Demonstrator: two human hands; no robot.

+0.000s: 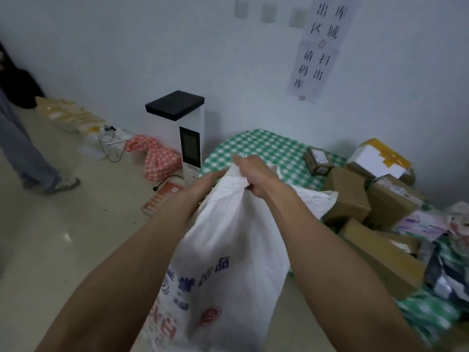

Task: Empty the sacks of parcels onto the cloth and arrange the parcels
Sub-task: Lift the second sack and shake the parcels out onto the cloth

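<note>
**While the sack is held up at the cloth's edge**

Where the two forearms meet, mid-frame, a white woven sack [228, 237] with blue and red print hangs down toward the camera. Its far end is bunched.

- Right hand [253, 174]: clenched on the bunched fabric, knuckles up.
- Left hand [212, 178]: at the same bunch from the left side, grasping the sack. Its fingertips are buried in the fabric.
- Sack position: held off the floor, far end over the near edge of the green checked cloth [261, 148]. A loose white fold trails right, touching the nearest brown box.
- Parcels [347, 196]: already piled on the right part of the cloth, with brown cartons at angles. A small labelled carton [317, 161] stands apart toward the wall. A white box with yellow tape [378, 158] sits at the back. Soft printed mailers lie at the far right edge.
- Left of the cloth: a white machine with a black top [187, 138], a red checked bundle [157, 158] beside it, and a black cable [111, 143] on the floor.
- Wall: a paper sign [319, 47] with Chinese characters.
- Far left: another person's grey trouser leg [22, 148] and shoe.
</note>
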